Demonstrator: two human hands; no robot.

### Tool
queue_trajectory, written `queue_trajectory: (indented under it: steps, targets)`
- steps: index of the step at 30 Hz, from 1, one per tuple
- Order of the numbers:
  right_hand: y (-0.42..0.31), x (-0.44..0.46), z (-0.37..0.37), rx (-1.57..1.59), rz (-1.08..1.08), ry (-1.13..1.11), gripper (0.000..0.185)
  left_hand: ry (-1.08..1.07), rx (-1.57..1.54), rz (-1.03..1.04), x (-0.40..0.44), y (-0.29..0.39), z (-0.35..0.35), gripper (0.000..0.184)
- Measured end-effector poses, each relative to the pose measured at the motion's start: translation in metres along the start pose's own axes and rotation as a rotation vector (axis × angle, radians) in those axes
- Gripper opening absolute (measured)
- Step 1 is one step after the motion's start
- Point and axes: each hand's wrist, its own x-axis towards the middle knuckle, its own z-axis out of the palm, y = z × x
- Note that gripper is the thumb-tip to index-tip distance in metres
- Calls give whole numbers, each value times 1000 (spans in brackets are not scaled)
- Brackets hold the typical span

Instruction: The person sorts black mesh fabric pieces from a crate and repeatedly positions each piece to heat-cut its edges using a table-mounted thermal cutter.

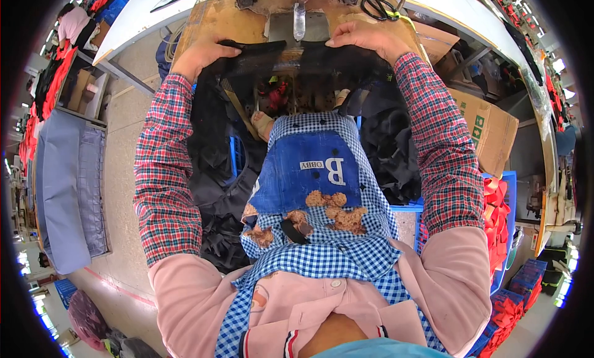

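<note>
A length of thin black fabric is stretched between my two hands at the near edge of the wooden worktable. My left hand is closed on its left end, thumb along the top edge. The fingers of my right hand pinch the same edge further right. Between the hands, the fabric's edge lies just in front of a metal plate. A clear, narrow upright part stands over that plate. Below, the fabric hangs over my lap, blurred in places.
Black cloth lies heaped in blue crates at both sides of my checked apron. Black-handled scissors rest at the table's back right. A cardboard box and a crate of red fabric stand at right. Another person is far left.
</note>
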Motion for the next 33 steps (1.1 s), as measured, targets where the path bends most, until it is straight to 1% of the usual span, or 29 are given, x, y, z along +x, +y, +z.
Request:
queue_trajectory:
  steps: [2,6,9,12,15,18,21,27,30,33]
  targets:
    - [-5,-1,0,18,7,1,32,1,1,-23,-1,-6,-1,41]
    - [-7,5,2,-2,-8,48,30,1,-33,-1,-3,-5,-1,41]
    - [-17,3,-3,-45,68,4,34,3,-78,-32,-7,2,0,42]
    - [-13,11,2,-37,6,68,34,-36,-168,-101,-4,-3,1,43]
    - [-19,8,2,-96,20,109,36,3,-104,-75,-4,-2,1,44]
    - [-20,11,4,-91,15,99,35,-3,-93,-83,-3,-2,0,44]
    - [-26,10,3,-23,32,26,34,1,-88,-84,-4,-2,0,44]
    - [-17,18,3,-27,45,28,33,-18,-184,-104,-1,-9,2,42]
    - [-15,19,3,-29,52,-6,31,-10,-168,-85,0,-11,2,42]
    - [-16,16,4,-35,21,27,32,-14,-123,-80,1,-10,1,43]
